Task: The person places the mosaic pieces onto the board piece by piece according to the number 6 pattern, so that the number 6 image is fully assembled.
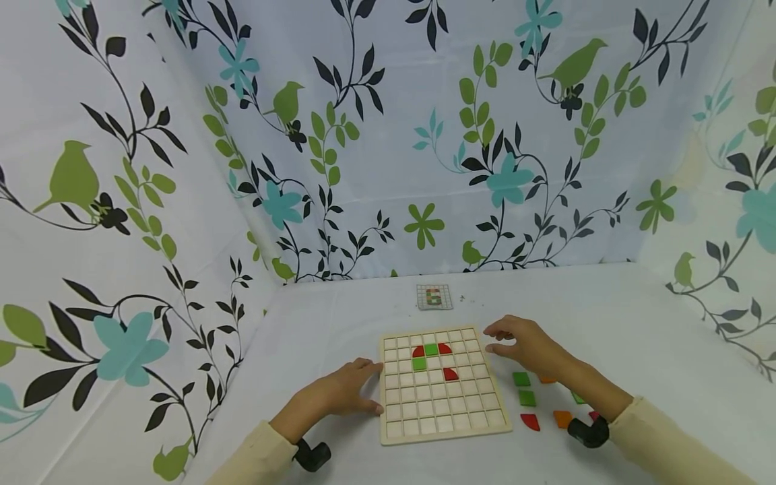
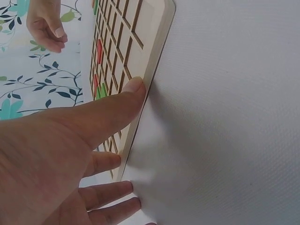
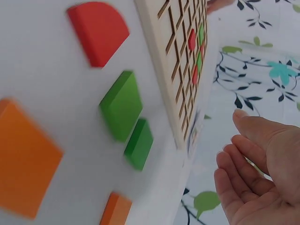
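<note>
My board (image 1: 440, 391) lies on the surface (image 1: 339, 316), three red tiles (image 1: 450, 374) and two green tiles (image 1: 419, 364) in its cells. My left hand (image 1: 347, 389), fingers spread, touches its left edge; my right hand (image 1: 520, 342) hangs loosely curled, empty, beside it.

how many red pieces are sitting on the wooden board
3: one red piece left of a green square, another right of it, the third in a nearer row.

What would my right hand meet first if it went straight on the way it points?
Your right hand would probably meet the wooden grid board, near its far right corner; height is unclear, so it might pass over.
</note>
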A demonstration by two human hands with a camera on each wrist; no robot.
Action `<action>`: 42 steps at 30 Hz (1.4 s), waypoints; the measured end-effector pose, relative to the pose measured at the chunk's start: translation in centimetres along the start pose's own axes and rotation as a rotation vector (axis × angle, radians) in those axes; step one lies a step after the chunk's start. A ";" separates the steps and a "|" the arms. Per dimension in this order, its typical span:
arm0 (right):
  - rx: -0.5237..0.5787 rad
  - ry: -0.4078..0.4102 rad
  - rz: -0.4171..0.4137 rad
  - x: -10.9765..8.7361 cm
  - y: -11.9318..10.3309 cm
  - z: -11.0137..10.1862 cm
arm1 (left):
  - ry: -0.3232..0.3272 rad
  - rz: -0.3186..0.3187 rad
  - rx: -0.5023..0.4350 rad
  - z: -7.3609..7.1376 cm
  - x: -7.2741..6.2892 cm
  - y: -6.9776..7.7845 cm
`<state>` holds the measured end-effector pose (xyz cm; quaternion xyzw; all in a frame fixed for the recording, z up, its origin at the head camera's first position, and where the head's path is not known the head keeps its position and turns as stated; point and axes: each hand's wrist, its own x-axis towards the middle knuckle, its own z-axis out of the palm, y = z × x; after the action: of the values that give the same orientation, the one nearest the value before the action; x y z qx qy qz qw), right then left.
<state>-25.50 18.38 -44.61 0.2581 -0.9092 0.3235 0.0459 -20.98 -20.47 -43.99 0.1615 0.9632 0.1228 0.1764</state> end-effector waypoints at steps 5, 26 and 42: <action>-0.013 0.022 0.056 -1.3 1.6 -1.3 | -0.001 0.004 0.004 -0.1 -0.1 0.1; 0.048 -0.084 0.200 -6.6 6.7 -3.5 | -0.003 0.008 -0.023 0.2 0.1 -0.3; 0.006 -0.166 0.230 -7.0 7.3 -3.0 | 0.001 -0.002 -0.031 0.1 -0.2 0.1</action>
<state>-23.37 28.06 -48.16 0.1782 -0.9325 0.3067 -0.0678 -20.78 -20.48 -43.99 0.1576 0.9615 0.1377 0.1783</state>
